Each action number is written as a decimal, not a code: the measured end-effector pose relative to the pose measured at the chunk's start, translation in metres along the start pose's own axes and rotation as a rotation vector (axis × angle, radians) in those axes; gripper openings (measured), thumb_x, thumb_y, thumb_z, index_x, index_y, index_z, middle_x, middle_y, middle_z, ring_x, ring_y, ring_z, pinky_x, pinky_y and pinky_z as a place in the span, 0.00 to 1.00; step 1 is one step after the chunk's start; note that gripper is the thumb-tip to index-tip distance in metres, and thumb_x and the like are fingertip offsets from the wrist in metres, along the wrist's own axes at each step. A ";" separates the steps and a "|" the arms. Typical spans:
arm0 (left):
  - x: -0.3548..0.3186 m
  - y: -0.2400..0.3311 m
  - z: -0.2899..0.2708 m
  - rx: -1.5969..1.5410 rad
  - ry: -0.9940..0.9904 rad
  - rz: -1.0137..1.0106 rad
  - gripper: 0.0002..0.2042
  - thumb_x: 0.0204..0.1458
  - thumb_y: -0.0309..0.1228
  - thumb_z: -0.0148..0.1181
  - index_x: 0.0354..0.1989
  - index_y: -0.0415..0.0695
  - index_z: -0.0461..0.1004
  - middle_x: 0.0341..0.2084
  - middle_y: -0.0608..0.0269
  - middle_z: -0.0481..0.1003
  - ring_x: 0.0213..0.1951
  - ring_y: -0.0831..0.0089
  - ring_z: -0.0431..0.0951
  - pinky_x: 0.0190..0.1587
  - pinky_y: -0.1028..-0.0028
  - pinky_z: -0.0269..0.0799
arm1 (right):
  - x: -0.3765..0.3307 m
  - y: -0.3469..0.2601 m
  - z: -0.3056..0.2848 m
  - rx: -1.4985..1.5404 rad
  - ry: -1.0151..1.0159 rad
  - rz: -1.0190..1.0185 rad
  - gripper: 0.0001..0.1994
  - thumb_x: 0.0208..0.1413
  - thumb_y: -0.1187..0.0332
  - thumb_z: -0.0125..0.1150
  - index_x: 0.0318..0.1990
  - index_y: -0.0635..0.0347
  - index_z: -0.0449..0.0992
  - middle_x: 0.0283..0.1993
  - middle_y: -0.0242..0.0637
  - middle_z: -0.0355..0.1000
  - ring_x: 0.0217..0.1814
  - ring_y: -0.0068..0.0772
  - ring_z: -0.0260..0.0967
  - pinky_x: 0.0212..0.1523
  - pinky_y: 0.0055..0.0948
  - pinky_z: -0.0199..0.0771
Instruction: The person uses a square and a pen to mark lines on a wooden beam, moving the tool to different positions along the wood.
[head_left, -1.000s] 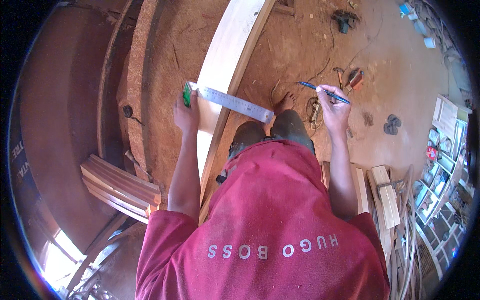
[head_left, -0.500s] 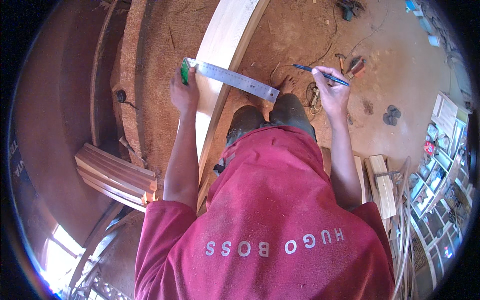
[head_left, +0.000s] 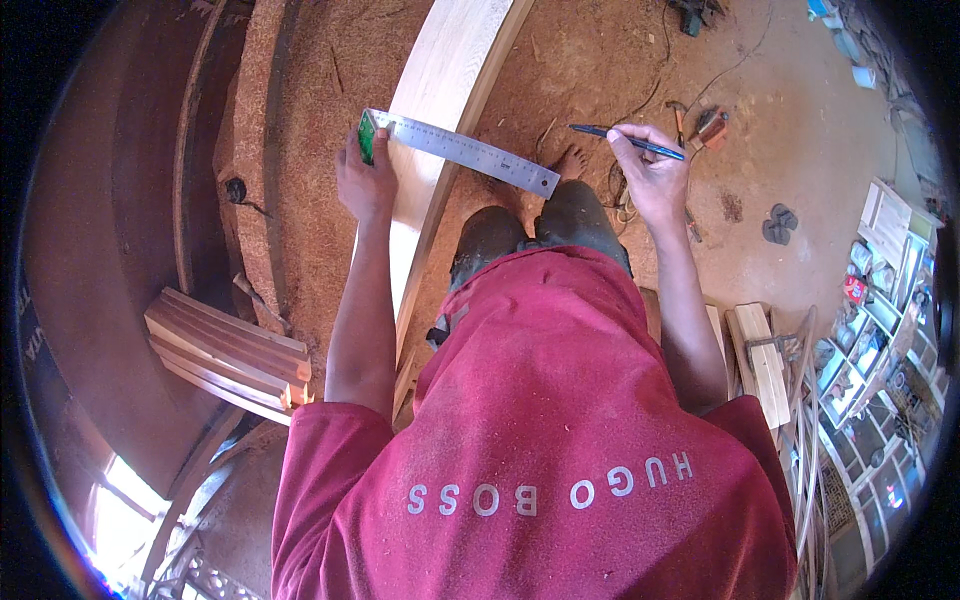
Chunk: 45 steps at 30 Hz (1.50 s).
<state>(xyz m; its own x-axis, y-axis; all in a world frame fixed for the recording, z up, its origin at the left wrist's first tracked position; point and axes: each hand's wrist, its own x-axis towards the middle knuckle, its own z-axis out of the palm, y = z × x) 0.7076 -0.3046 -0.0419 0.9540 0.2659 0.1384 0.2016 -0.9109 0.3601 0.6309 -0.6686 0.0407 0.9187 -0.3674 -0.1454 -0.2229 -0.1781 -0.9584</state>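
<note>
A long pale wooden plank (head_left: 437,85) runs away from me, left of my legs. Across it lies a try square (head_left: 470,152) with a green stock and a silver ruled blade, whose free end sticks out past the plank's right edge. My left hand (head_left: 368,185) is closed on the green stock at the plank's left edge, thumb near the blade. Held up to the right, apart from the plank, my right hand (head_left: 652,175) pinches a dark blue pen (head_left: 628,141) that points left toward the blade.
Stacked wooden pieces (head_left: 228,350) lie at the left. On the floor ahead right are a hammer (head_left: 679,118), an orange-red tool (head_left: 711,128), a cable and dark sandals (head_left: 779,224). More boards (head_left: 764,370) lie at my right, near a cluttered shelf (head_left: 868,330).
My right hand has shifted slightly left with the pen, its fingers turned a little. The left hand still holds the square across the plank, and the view has shifted slightly.
</note>
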 end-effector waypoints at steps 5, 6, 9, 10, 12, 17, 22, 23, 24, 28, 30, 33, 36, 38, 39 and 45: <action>-0.001 0.003 -0.002 -0.005 -0.013 -0.016 0.30 0.61 0.57 0.57 0.61 0.45 0.75 0.47 0.47 0.77 0.47 0.48 0.81 0.46 0.53 0.77 | 0.001 0.002 0.004 -0.055 0.009 -0.055 0.06 0.59 0.70 0.70 0.39 0.63 0.84 0.31 0.26 0.78 0.30 0.13 0.68 0.32 0.19 0.68; -0.002 0.003 -0.003 0.001 -0.014 -0.009 0.30 0.61 0.57 0.57 0.61 0.45 0.75 0.47 0.48 0.77 0.47 0.49 0.81 0.45 0.53 0.77 | 0.001 0.004 0.004 -0.055 0.012 -0.053 0.06 0.59 0.70 0.70 0.39 0.63 0.84 0.31 0.26 0.78 0.30 0.13 0.68 0.32 0.19 0.68; -0.001 0.002 -0.002 0.007 -0.008 -0.003 0.30 0.61 0.57 0.57 0.61 0.45 0.75 0.45 0.48 0.77 0.46 0.49 0.81 0.44 0.53 0.78 | 0.002 0.004 0.006 -0.052 -0.035 0.016 0.07 0.59 0.69 0.70 0.39 0.63 0.84 0.31 0.28 0.79 0.31 0.15 0.71 0.34 0.20 0.71; 0.000 0.002 -0.002 0.007 -0.005 -0.001 0.31 0.61 0.57 0.57 0.61 0.44 0.75 0.45 0.49 0.77 0.45 0.49 0.81 0.43 0.53 0.78 | 0.002 0.003 0.008 -0.040 -0.039 -0.001 0.07 0.59 0.69 0.70 0.39 0.64 0.84 0.32 0.29 0.80 0.32 0.16 0.72 0.35 0.21 0.72; 0.000 0.002 -0.003 0.002 0.001 0.009 0.31 0.61 0.57 0.57 0.61 0.44 0.75 0.44 0.49 0.77 0.45 0.50 0.81 0.43 0.53 0.78 | 0.003 0.002 0.013 -0.027 -0.043 -0.017 0.07 0.59 0.69 0.70 0.39 0.64 0.84 0.32 0.29 0.80 0.32 0.17 0.73 0.36 0.21 0.73; -0.001 0.006 -0.003 0.026 0.000 0.002 0.30 0.61 0.57 0.57 0.60 0.44 0.76 0.43 0.48 0.77 0.43 0.50 0.82 0.42 0.53 0.78 | 0.006 0.001 0.026 -0.062 -0.106 -0.068 0.08 0.59 0.68 0.70 0.40 0.63 0.84 0.33 0.31 0.81 0.33 0.17 0.74 0.36 0.21 0.73; -0.001 0.002 0.000 0.026 0.054 0.023 0.30 0.61 0.57 0.58 0.59 0.44 0.77 0.41 0.50 0.78 0.41 0.50 0.82 0.39 0.53 0.78 | 0.007 -0.011 0.048 -0.073 -0.216 -0.022 0.08 0.60 0.67 0.69 0.41 0.64 0.83 0.34 0.30 0.79 0.36 0.17 0.72 0.39 0.22 0.72; -0.001 0.001 0.001 0.025 0.055 0.022 0.30 0.61 0.57 0.58 0.59 0.44 0.77 0.41 0.50 0.78 0.41 0.50 0.82 0.39 0.53 0.78 | 0.008 -0.010 0.055 -0.093 -0.245 -0.039 0.08 0.61 0.67 0.69 0.41 0.63 0.83 0.34 0.30 0.79 0.36 0.17 0.72 0.39 0.22 0.72; -0.001 0.001 0.001 0.026 0.061 0.032 0.29 0.60 0.57 0.58 0.58 0.45 0.77 0.40 0.50 0.78 0.40 0.50 0.82 0.38 0.53 0.78 | 0.010 -0.010 0.062 -0.113 -0.275 -0.056 0.08 0.61 0.67 0.69 0.41 0.63 0.83 0.35 0.30 0.80 0.36 0.17 0.72 0.39 0.22 0.72; 0.000 0.002 0.001 0.050 0.068 0.034 0.28 0.60 0.57 0.59 0.57 0.46 0.78 0.39 0.50 0.78 0.38 0.50 0.83 0.36 0.53 0.78 | 0.021 -0.021 0.097 -0.124 -0.376 -0.185 0.09 0.59 0.68 0.69 0.43 0.63 0.84 0.38 0.33 0.82 0.37 0.20 0.75 0.39 0.24 0.74; 0.001 0.002 0.002 0.036 0.063 0.042 0.28 0.60 0.57 0.59 0.56 0.47 0.78 0.38 0.50 0.78 0.38 0.50 0.83 0.36 0.53 0.78 | 0.028 -0.015 0.115 -0.123 -0.359 -0.246 0.09 0.59 0.68 0.69 0.44 0.60 0.85 0.39 0.35 0.83 0.38 0.24 0.78 0.38 0.26 0.76; 0.002 0.001 0.000 0.026 0.058 0.046 0.27 0.60 0.57 0.59 0.56 0.47 0.78 0.38 0.50 0.78 0.39 0.50 0.83 0.36 0.53 0.78 | 0.031 -0.019 0.131 -0.173 -0.405 -0.270 0.09 0.60 0.66 0.68 0.44 0.58 0.85 0.40 0.37 0.84 0.39 0.29 0.81 0.40 0.29 0.77; 0.001 -0.002 0.002 -0.003 0.084 0.061 0.27 0.60 0.57 0.59 0.56 0.48 0.78 0.39 0.50 0.78 0.39 0.50 0.83 0.37 0.53 0.78 | 0.031 -0.026 0.139 -0.285 -0.442 -0.276 0.09 0.61 0.63 0.66 0.44 0.56 0.85 0.41 0.39 0.83 0.39 0.32 0.81 0.41 0.30 0.78; 0.000 0.000 0.000 -0.031 0.109 0.074 0.27 0.60 0.57 0.60 0.55 0.48 0.78 0.39 0.51 0.79 0.39 0.50 0.83 0.37 0.53 0.78 | 0.032 -0.027 0.143 -0.270 -0.436 -0.267 0.09 0.58 0.61 0.67 0.41 0.53 0.86 0.38 0.39 0.83 0.39 0.43 0.83 0.43 0.37 0.82; 0.000 0.001 -0.001 -0.011 0.092 0.062 0.27 0.60 0.57 0.60 0.55 0.47 0.78 0.39 0.51 0.78 0.40 0.50 0.83 0.38 0.53 0.78 | 0.032 -0.027 0.144 -0.271 -0.441 -0.269 0.09 0.58 0.61 0.67 0.41 0.53 0.86 0.38 0.39 0.83 0.39 0.43 0.83 0.43 0.37 0.82; 0.001 0.007 -0.008 -0.037 0.001 -0.018 0.28 0.60 0.57 0.59 0.55 0.46 0.78 0.42 0.49 0.79 0.43 0.48 0.82 0.42 0.52 0.78 | 0.032 -0.023 0.150 -0.281 -0.457 -0.258 0.09 0.58 0.61 0.67 0.41 0.51 0.86 0.38 0.39 0.83 0.39 0.44 0.83 0.43 0.38 0.82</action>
<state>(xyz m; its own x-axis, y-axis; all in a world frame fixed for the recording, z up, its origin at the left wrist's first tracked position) 0.7085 -0.3081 -0.0315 0.9501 0.2826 0.1320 0.2106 -0.8934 0.3967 0.7142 -0.5397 0.0212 0.9880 0.1392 -0.0671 0.0058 -0.4671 -0.8842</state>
